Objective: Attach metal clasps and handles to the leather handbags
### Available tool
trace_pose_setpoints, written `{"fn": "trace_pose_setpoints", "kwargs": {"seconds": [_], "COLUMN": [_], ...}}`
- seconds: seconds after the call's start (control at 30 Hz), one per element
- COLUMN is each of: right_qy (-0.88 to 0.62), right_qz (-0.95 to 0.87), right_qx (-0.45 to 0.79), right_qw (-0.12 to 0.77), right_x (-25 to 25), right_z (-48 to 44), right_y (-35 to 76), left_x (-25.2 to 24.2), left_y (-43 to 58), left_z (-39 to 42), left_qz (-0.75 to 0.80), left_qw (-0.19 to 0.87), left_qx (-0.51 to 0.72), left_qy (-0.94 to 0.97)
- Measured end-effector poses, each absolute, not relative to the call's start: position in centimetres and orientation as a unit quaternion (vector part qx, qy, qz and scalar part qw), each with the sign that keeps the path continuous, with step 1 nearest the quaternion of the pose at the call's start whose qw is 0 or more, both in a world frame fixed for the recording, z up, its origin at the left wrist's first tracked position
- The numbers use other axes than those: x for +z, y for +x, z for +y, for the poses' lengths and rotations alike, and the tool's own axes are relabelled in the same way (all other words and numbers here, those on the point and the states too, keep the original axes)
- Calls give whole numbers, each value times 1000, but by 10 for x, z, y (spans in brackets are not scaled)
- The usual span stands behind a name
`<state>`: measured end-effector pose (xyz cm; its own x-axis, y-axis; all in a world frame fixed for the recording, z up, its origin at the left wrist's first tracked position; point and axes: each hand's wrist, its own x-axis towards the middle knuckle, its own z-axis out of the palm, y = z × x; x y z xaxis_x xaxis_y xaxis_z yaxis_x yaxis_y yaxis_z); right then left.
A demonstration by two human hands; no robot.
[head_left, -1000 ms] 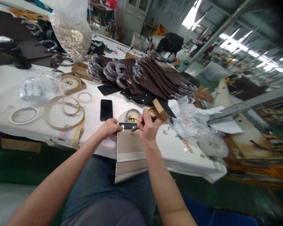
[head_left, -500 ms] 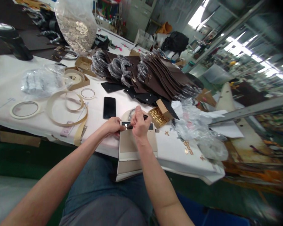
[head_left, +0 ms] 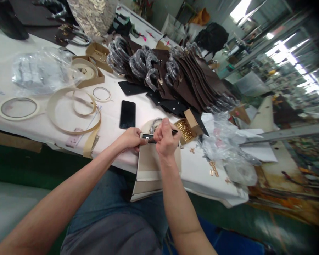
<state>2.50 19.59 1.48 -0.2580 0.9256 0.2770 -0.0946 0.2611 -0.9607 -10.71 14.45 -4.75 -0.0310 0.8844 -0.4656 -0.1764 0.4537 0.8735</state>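
A beige bag piece (head_left: 147, 161) with dark edges hangs over the table's front edge towards my lap. My left hand (head_left: 134, 139) is closed on its upper left corner, thumb on top, beside a dark strip with a small light square fitting (head_left: 147, 138). In the fist of my right hand (head_left: 165, 140) is a slim, dark pointed tool (head_left: 151, 141), its exact kind unclear. The tip points left, close to my left thumb and the dark strip. Behind my right hand, a plastic-wrapped handle (head_left: 155, 122) shows in part.
A black phone (head_left: 127, 114) lies behind my left hand. Rolls of tape (head_left: 19, 108) and a loose tan strip (head_left: 51, 113) are to the left. Brown bag pieces (head_left: 194, 81) are piled behind. A box of gold fittings (head_left: 184, 130) and crumpled plastic (head_left: 223, 141) stand right.
The view has tilted and shifted, so the table things sit differently in the picture. Both hands keep their hold at the bag piece's upper edge, with the tool still against the same area.
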Motion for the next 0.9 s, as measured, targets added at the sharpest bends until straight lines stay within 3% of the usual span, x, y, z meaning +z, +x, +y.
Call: {"fn": "trace_pose_setpoints", "kwargs": {"seconds": [0.57,0.9], "right_qy": [-345,-361], "right_qz": [-683,-699], "right_qx": [450,421], "right_qw": [460,451], "right_x": [7,4], "right_z": [202,197], "right_y": [17,14], "left_x": [-41,-47], "left_y": [-110,-116], "left_z": [145,161], "left_qz": [570,620], "left_qw": [639,619], "left_qx": [424,333], "left_qy": [297,348]}}
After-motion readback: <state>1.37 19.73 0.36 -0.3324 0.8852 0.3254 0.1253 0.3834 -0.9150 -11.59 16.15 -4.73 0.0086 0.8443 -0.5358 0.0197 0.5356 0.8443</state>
